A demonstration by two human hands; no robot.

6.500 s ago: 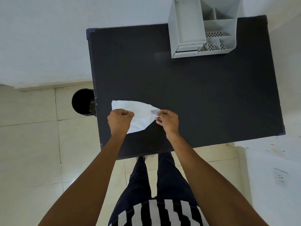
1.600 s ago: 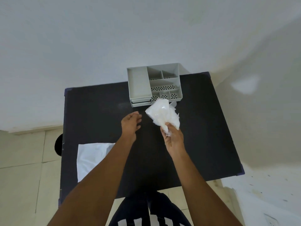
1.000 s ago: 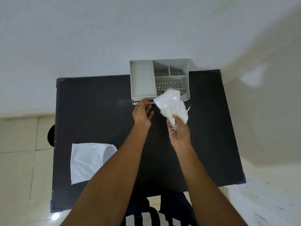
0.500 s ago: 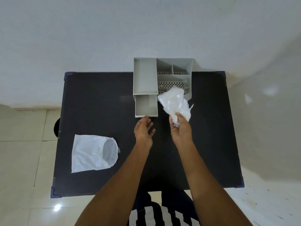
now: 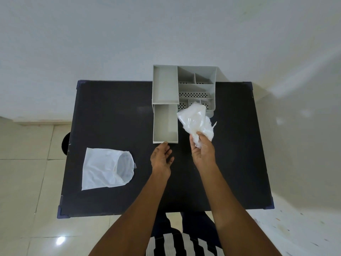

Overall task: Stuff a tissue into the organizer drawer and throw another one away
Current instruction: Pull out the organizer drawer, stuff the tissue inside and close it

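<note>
Right hand (image 5: pixel 203 152) clenched on crumpled tissue (image 5: pixel 197 122); left hand (image 5: pixel 161 157) released, fingertips at drawer (image 5: pixel 165 124) front. Drawer lies 10 o'clock from tissue, long axis 12–6.

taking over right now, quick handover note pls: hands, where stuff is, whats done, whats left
Left hand: open, empty, fingertips at the front edge of the drawer.
Right hand: shut on a crumpled tissue, held above the table just right of the drawer.
Drawer: pulled out of the organizer, nothing in it.
Second tissue: lying on the table's left side.
Done: drawer opened, one tissue crumpled.
Left: stuff the held tissue into the drawer, throw the other away.
</note>
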